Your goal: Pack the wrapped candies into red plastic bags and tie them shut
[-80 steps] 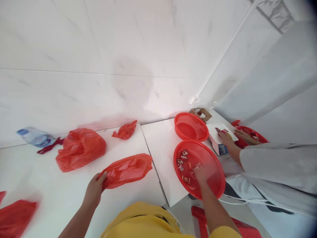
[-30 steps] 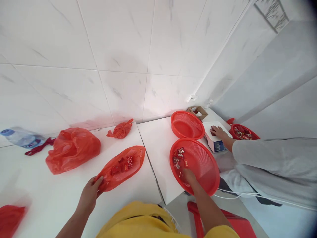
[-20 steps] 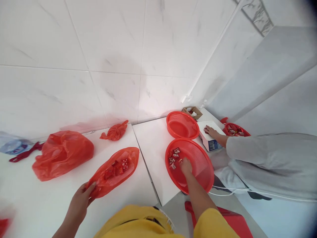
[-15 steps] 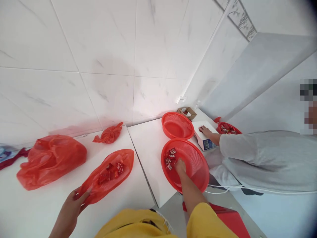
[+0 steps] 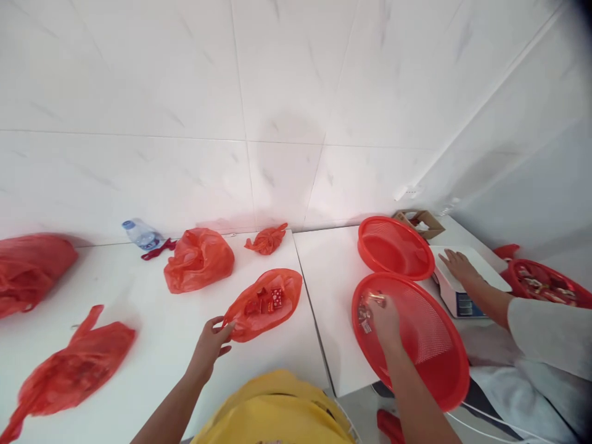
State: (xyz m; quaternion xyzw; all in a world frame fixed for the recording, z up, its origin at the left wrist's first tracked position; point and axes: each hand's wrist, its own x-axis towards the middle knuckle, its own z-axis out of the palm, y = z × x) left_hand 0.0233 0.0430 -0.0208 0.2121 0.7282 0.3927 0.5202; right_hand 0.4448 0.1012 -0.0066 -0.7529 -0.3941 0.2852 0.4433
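Observation:
My left hand point(image 5: 210, 343) pinches the near edge of a red plastic bag point(image 5: 264, 303) that lies on the white table point(image 5: 152, 345) with small red packets inside. My right hand point(image 5: 385, 319) reaches into the near red mesh basket point(image 5: 425, 345), fingers curled over a few small wrapped packets point(image 5: 365, 308) at its left side. What the fingers hold is hidden.
A second red basket point(image 5: 393, 246) sits behind the first. Another person's hand point(image 5: 457, 265) rests on a white scale point(image 5: 467, 283), with a third red basket point(image 5: 548, 290) of packets beyond. Several red bags point(image 5: 198, 259) and a water bottle point(image 5: 139, 233) lie along the wall.
The view has swung left, showing more red bags at the left. My right hand has moved to the packets at the basket's left side. My left hand still holds the bag's edge.

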